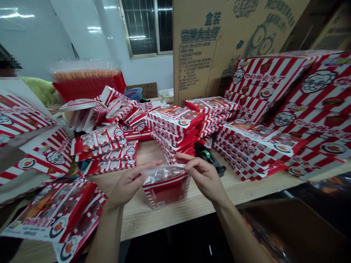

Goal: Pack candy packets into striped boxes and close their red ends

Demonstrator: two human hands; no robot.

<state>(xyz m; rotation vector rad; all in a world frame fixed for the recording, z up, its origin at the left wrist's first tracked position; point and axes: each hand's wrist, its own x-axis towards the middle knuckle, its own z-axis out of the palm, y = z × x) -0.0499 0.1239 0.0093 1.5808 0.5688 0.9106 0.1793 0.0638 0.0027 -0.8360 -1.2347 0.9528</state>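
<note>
Red-and-white striped pouch hangs upright between my hands on the feed – left hand and right hand both pinch its clear top edge, lying crosswise, fingers nearly closed – over the wooden bench.

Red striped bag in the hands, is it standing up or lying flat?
The red striped bag is upright: the left hand and right hand pinch its clear top, with the red part below.
</note>
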